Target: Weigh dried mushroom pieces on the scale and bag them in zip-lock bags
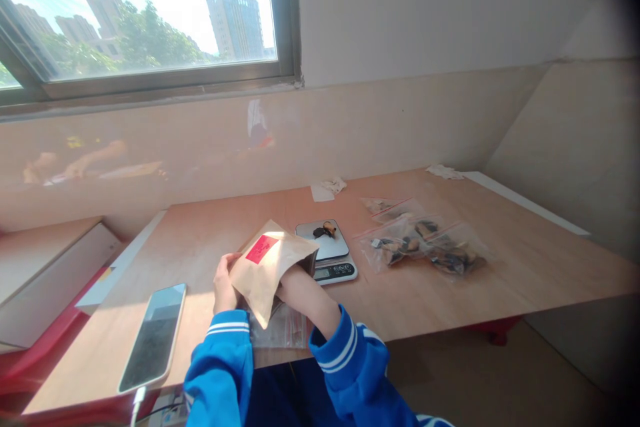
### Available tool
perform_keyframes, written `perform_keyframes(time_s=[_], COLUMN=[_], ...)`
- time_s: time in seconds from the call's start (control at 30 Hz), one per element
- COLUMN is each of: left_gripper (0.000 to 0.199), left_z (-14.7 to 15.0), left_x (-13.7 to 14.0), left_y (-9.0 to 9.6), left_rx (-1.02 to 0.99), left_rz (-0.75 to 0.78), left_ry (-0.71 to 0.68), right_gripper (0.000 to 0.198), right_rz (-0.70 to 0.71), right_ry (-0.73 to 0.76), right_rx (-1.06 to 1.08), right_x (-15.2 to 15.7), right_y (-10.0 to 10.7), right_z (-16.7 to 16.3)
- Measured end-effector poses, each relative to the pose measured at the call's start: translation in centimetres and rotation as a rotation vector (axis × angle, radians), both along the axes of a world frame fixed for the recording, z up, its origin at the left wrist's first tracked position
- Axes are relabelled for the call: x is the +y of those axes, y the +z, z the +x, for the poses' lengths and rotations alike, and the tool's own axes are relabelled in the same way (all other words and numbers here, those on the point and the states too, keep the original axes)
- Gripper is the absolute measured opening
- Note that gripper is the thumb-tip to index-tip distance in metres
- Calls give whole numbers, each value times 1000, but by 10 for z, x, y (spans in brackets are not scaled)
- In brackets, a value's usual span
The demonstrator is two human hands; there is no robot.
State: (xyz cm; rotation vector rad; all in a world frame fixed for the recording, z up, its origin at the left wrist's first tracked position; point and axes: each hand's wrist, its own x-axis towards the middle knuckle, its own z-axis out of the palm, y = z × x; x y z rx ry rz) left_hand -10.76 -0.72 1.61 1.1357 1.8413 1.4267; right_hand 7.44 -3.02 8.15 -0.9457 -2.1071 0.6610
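A tan paper bag (285, 255) with a red label is tilted over the table, its mouth facing me. My left hand (226, 283) grips its left side, fingers partly behind the paper. My right hand (299, 288) reaches into the mouth up to the wrist, so its fingers are hidden. Just behind the bag, a small digital kitchen scale (337, 251) carries a few dark, dried, curled pieces (326, 230), perhaps dried mushrooms. Clear zip bags (285, 335) lie flat beneath the paper bag at the table's near edge.
Several filled clear zip bags (400, 243) lie right of the scale. A phone (154, 337) with a white charging cable (138, 403) rests at the left. Crumpled tissue (334, 185) and white paper (321, 193) sit at the wooden table's (525, 260) far edge, below the window.
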Motion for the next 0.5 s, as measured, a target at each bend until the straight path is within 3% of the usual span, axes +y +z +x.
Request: perform_keyframes(time_s=[0.1, 0.23, 0.37, 0.5], left_gripper=[36, 32, 33, 32], left_z=[1, 1, 3, 4], left_x=[-1, -3, -4, -7], left_y=[0, 0, 2, 5], left_rx=[-80, -114, -103, -30], left_rz=[28, 43, 46, 44], left_ry=[-19, -35, -48, -50], right_gripper=[38, 28, 19, 19], right_rz=[-70, -134, -112, -73], right_ry=[0, -7, -47, -22], right_rx=[80, 85, 86, 232], right_x=[-17, -30, -35, -41], right_y=[4, 10, 22, 36], right_z=[14, 26, 40, 55])
